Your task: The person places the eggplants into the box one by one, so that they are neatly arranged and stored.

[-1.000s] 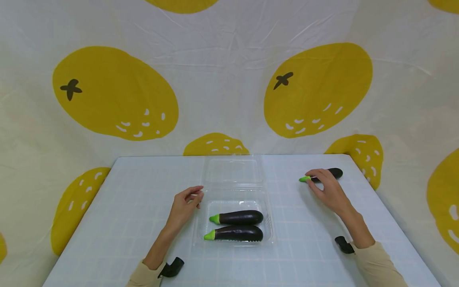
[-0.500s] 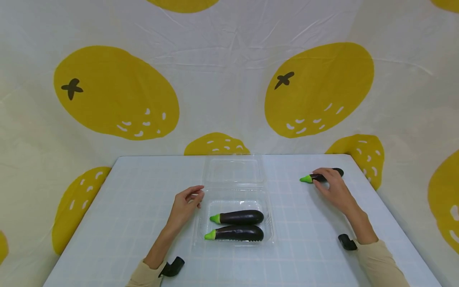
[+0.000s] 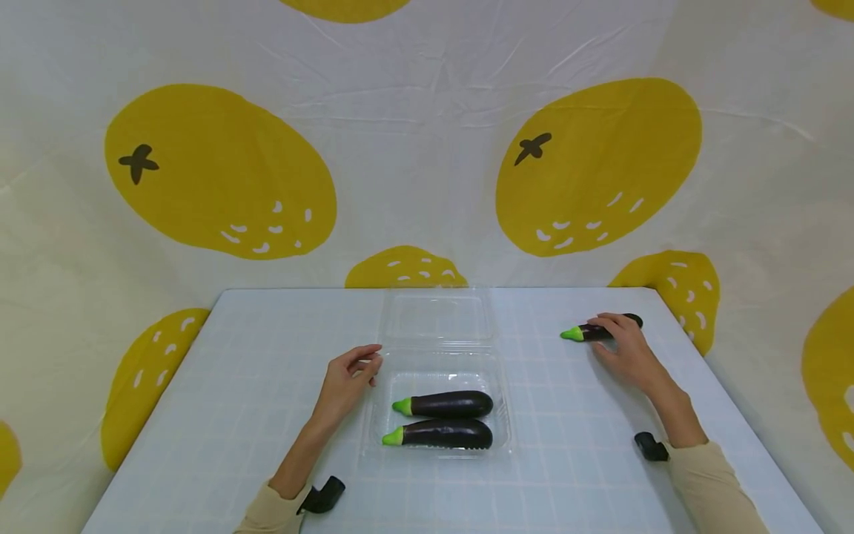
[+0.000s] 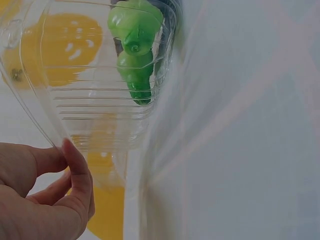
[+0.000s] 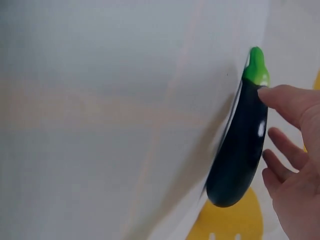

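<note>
Evidently at the grasping stage, the right hand [image 3: 626, 352] has thumb and fingers parted about the eggplant [image 5: 237, 142] at two o'clock from the plastic box [image 3: 427, 381], whose ten-o'clock corner the left hand [image 3: 347, 382] pinches, so closing the grip seems next.

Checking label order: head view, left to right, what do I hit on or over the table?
Left hand → clear container holding two eggplants → green end of the lone eggplant → right hand.
</note>
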The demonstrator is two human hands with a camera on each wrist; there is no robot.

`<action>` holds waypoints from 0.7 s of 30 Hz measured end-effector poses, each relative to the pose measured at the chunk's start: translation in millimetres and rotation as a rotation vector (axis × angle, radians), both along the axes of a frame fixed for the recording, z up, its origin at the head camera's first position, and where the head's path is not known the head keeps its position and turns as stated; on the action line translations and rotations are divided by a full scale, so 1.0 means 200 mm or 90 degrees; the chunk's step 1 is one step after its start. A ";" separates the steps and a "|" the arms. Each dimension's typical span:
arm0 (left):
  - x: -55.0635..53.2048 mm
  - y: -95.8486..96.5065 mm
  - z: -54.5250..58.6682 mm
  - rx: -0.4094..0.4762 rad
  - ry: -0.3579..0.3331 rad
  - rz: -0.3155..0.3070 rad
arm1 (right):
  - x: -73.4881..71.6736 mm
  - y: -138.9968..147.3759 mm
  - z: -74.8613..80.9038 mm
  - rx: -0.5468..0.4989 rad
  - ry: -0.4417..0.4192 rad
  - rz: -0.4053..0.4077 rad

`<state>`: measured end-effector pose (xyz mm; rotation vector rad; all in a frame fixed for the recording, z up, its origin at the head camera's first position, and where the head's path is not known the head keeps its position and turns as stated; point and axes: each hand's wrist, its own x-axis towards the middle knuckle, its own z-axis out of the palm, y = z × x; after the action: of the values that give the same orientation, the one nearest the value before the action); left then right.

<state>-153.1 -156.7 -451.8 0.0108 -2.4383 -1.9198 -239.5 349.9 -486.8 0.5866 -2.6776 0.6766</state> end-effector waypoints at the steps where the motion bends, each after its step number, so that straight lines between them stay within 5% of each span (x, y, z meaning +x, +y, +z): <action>1: 0.01 0.00 0.01 0.000 0.000 0.000 | 0.00 0.00 0.00 0.003 -0.010 -0.003; 7: 0.01 0.01 0.03 0.004 0.003 0.002 | -0.02 0.01 0.01 0.029 -0.040 -0.008; 21: 0.02 0.01 0.03 -0.002 -0.003 0.002 | -0.05 -0.01 -0.01 0.068 0.015 -0.007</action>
<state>-150.1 -155.3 -444.9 0.0194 -2.4414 -1.9173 -250.3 347.4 -488.5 0.6022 -2.7064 0.5221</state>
